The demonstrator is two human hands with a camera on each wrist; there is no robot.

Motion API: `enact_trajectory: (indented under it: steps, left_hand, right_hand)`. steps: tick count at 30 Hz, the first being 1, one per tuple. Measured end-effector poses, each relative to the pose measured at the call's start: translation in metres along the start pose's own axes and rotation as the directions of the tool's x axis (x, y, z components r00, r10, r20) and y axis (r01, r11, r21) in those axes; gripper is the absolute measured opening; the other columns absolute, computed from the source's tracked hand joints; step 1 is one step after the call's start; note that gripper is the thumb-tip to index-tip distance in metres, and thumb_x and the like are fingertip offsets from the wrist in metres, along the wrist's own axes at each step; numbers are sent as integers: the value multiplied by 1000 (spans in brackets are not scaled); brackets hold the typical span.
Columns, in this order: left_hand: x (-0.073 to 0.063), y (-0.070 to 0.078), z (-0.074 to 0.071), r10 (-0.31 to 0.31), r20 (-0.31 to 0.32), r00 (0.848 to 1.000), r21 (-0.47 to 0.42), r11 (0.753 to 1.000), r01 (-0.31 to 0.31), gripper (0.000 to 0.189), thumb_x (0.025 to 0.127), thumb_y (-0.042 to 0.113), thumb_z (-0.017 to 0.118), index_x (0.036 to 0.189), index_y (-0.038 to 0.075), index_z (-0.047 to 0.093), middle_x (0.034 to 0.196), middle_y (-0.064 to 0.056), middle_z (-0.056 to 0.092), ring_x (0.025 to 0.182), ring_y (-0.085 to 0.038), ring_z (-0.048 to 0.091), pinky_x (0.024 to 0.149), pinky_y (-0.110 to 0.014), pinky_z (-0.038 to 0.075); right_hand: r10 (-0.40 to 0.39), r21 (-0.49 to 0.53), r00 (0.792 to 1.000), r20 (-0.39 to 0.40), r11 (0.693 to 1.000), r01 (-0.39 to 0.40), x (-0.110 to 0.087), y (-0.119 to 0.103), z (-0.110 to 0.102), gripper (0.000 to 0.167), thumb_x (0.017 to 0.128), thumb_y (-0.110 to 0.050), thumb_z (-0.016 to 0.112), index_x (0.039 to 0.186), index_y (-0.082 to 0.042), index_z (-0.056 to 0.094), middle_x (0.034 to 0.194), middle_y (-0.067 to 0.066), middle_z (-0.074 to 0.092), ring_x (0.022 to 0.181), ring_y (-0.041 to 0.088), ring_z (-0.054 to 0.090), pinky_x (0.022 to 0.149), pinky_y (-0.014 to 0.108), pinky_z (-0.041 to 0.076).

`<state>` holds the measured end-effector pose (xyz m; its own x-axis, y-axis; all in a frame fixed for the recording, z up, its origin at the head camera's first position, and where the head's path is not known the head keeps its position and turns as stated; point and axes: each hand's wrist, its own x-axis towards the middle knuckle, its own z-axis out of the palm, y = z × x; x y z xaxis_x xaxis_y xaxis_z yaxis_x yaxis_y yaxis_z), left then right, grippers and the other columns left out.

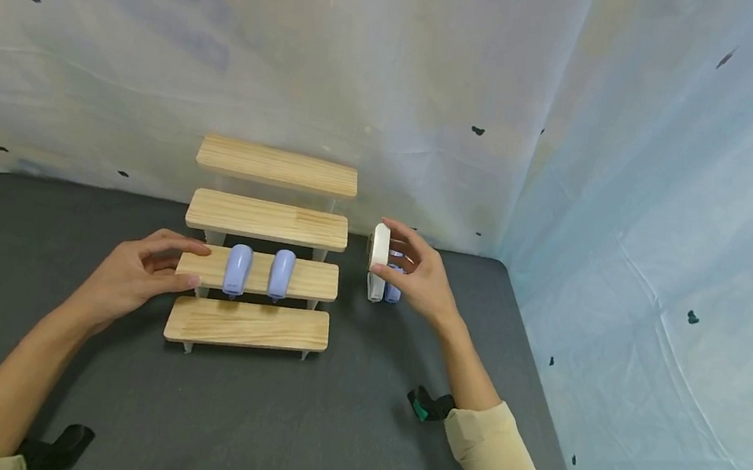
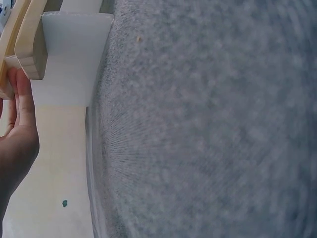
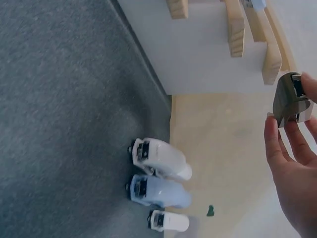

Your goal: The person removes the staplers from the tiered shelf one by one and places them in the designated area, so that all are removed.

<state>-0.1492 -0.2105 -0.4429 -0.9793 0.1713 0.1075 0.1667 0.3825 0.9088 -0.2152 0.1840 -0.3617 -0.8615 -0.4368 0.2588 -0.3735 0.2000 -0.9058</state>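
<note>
A tiered wooden shelf (image 1: 250,326) with pale boards stands on the dark table. My left hand (image 1: 128,278) grips the left end of its second board from the bottom, thumb at the front edge. Two lavender staplers (image 1: 238,268) lie side by side on that same board. Right of the shelf, my right hand (image 1: 417,272) pinches a stapler (image 1: 381,245) between thumb and fingers, raised off the table. White shows on it in the head view; the right wrist view shows a dark grey side (image 3: 286,96). Below it, a white stapler (image 3: 161,159) and a lavender stapler (image 3: 161,192) sit in a row.
Another, smaller-looking white stapler (image 3: 171,221) ends that row. Pale cloth walls (image 1: 430,155) stand close behind the shelf and along the right side. The dark grey table (image 1: 293,430) stretches toward me. Clear side panels (image 3: 198,64) carry the boards.
</note>
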Motion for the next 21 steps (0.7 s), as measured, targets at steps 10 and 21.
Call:
enact_trajectory:
  steps: [10, 21]
  left_hand:
    - [-1, -1, -1, -13, 2, 1000, 14, 1000, 13, 43, 92, 26, 74, 132, 12, 63, 124, -2, 52, 129, -33, 48, 102, -25, 44]
    - [-1, 1, 0, -32, 8, 999, 4, 999, 32, 43, 92, 28, 74, 132, 14, 63, 125, -1, 52, 132, -35, 47, 108, -37, 41]
  right_hand:
    - [34, -16, 999, -11, 999, -34, -11, 19, -9, 66, 86, 10, 72, 145, 7, 43, 143, 22, 48, 126, 40, 50, 103, 54, 44]
    - [96, -12, 994, -45, 995, -97, -23, 34, -20, 66, 86, 10, 71, 146, 5, 43, 145, 22, 48, 127, 37, 51, 99, 33, 49]
